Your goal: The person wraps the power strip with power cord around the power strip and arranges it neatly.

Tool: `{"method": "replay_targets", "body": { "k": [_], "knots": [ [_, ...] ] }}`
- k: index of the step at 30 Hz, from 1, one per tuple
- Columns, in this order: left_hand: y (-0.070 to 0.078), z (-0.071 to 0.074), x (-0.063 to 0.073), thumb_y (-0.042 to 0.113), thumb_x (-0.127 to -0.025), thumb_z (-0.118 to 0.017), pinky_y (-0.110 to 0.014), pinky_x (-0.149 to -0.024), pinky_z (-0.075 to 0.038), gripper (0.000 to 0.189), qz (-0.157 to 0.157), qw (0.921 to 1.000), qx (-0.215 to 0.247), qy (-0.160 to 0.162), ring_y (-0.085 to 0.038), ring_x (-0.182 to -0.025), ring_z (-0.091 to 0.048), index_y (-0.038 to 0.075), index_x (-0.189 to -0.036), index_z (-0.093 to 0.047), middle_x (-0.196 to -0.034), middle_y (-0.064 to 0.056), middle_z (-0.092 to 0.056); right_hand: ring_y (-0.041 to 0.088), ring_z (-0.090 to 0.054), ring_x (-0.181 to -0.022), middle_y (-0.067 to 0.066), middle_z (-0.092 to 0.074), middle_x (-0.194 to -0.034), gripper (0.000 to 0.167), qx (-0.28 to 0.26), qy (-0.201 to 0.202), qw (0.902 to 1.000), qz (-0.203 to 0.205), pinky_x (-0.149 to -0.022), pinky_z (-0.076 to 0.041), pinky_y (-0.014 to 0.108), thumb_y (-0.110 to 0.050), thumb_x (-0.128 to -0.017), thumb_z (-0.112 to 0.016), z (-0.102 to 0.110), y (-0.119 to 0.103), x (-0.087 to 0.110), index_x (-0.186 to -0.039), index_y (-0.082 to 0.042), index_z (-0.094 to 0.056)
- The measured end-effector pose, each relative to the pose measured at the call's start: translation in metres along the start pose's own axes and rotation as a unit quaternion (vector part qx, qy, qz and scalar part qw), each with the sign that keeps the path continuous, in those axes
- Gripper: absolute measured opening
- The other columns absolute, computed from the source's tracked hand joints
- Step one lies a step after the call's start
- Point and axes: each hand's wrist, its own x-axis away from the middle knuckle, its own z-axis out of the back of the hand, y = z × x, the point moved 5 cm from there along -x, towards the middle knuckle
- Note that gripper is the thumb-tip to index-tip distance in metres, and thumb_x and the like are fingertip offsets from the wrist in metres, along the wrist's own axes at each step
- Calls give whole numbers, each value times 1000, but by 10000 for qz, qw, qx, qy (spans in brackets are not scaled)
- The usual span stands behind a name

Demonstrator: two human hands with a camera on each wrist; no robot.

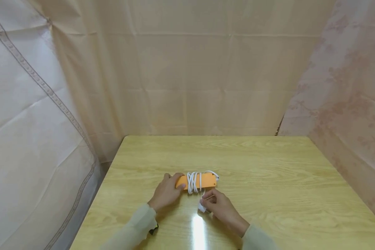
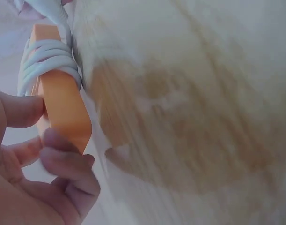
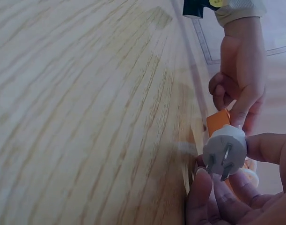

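Note:
An orange power strip (image 1: 208,180) has its white cord (image 1: 192,183) wound several times round its middle. My left hand (image 1: 167,190) grips the strip's left end, thumb on the near side and fingers on the far side. In the left wrist view the orange end (image 2: 65,105) sits between thumb and fingers. My right hand (image 1: 221,205) pinches the white plug (image 1: 201,207) at the cord's end, just in front of the strip. The right wrist view shows the plug (image 3: 224,150) with its three metal prongs facing the camera.
The wood-grain table (image 1: 268,173) reaches out around both hands. A beige curtain (image 1: 187,69) hangs behind it, with a white sheet (image 1: 28,121) at left and a patterned cloth (image 1: 356,104) at right. Light glares on the table's near part.

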Motion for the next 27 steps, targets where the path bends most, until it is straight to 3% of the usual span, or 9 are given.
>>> {"method": "replay_targets", "body": {
  "k": [10, 14, 18, 21, 27],
  "knots": [
    [-1, 2, -1, 36, -104, -61, -43, -71, -49, 57, 54, 9991, 132, -396, -24, -76, -53, 13, -154, -46, -111, -16, -46, 17, -59, -89, 2, -66, -98, 23, 544, -45, 9981, 279, -72, -50, 29, -21, -94, -76, 3, -2, 3, -108, -6, -65],
    [2, 2, -3, 34, -104, -61, -43, -72, -48, 56, -35, 9988, 195, -453, -23, -77, -52, 11, -154, -46, -109, -13, -47, 19, -58, -92, 3, -65, -100, 21, 680, -44, 9971, 349, -81, -48, 35, -21, -93, -76, 4, -2, 4, -107, -7, -66],
    [6, 0, -4, 35, -104, -61, -43, -74, -48, 55, -191, 9977, 282, -592, -23, -82, -52, 8, -151, -48, -108, -11, -49, 19, -57, -96, 4, -63, -103, 21, 912, 205, 9943, 504, -87, -48, 41, -20, -90, -79, 4, -3, 3, -104, -9, -67],
    [10, -3, -5, 36, -104, -61, -43, -76, -48, 53, -341, 9967, 282, -674, -22, -84, -52, 8, -148, -52, -108, -11, -50, 18, -57, -94, 2, -62, -101, 20, 1152, 292, 9911, 606, -84, -48, 38, -22, -90, -80, 2, -4, 1, -102, -10, -68],
    [10, -4, -5, 38, -104, -61, -48, -79, -51, 50, -482, 9961, 224, -710, -23, -87, -55, 11, -146, -54, -111, -12, -52, 16, -58, -86, -2, -65, -96, 20, 1434, 66, 9861, 841, -73, -48, 31, -24, -94, -76, -2, -9, -2, -105, -10, -68]
  ]
}}
